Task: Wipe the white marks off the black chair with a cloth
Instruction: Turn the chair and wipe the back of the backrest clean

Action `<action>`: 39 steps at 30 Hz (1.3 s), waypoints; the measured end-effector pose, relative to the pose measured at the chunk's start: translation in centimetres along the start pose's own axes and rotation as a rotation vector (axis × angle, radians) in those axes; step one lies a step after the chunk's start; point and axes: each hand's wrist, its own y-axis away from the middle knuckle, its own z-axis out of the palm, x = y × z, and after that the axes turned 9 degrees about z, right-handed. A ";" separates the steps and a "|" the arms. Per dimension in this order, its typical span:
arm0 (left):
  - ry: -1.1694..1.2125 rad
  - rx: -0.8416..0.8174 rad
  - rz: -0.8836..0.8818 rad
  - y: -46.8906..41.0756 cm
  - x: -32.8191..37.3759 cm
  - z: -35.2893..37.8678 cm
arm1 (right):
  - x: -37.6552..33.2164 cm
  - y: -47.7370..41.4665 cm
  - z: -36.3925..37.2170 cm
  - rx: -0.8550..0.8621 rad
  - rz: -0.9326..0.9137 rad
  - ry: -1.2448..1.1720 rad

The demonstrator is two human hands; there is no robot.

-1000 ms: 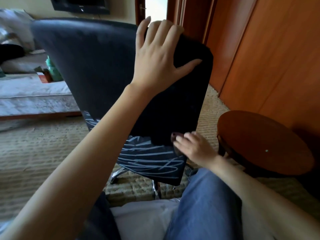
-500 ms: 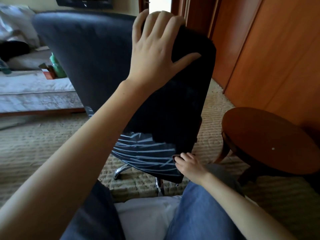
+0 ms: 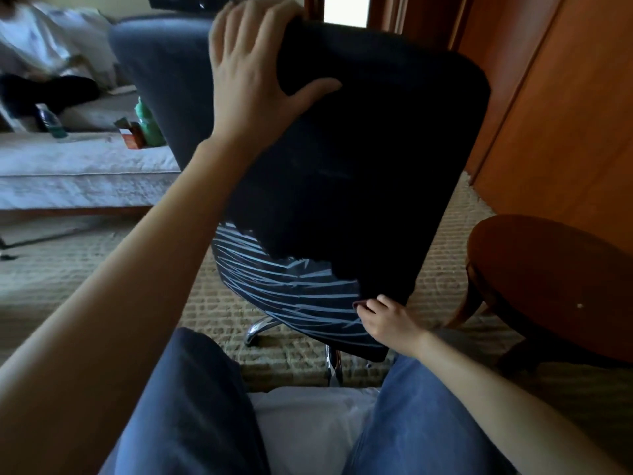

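The black chair (image 3: 359, 159) stands in front of me, its backrest tilted toward me. White scribble marks (image 3: 291, 293) cover the lower part of the backrest; the upper part is plain black. My left hand (image 3: 253, 73) grips the top edge of the backrest, fingers over the rim and thumb spread on the front. My right hand (image 3: 387, 320) presses a small dark reddish cloth (image 3: 359, 305) against the marks near the chair's lower right corner. Only a bit of the cloth shows past my fingers.
A round wooden table (image 3: 555, 286) stands close on the right, wooden wardrobe doors (image 3: 565, 114) behind it. A bed (image 3: 78, 173) with bottles and a seated person (image 3: 41, 63) is at the left. My knees in jeans (image 3: 394, 423) are below the chair. Carpet covers the floor.
My right hand with the cloth has slid down the backrest toward its lower right corner. The chair has swung to the right, and my left hand keeps hold of its top edge.
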 end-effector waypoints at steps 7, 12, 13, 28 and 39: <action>-0.001 0.127 0.012 0.1 1.4 1.3 | 5.9 -6.3 -6.7 0.427 0.209 -0.122; 0.006 0.053 0.047 -0.2 1.7 0.8 | 2.5 -3.2 -2.0 0.184 0.075 -0.053; 0.007 0.015 0.062 -0.1 1.7 0.7 | 1.7 -2.1 -0.9 0.067 0.015 -0.041; -0.051 0.095 0.113 -0.6 3.2 1.4 | 2.4 -6.8 -2.9 0.300 0.160 -0.149; -0.067 0.147 0.110 -0.4 3.5 2.2 | 5.2 -12.5 -7.0 0.567 0.277 -0.238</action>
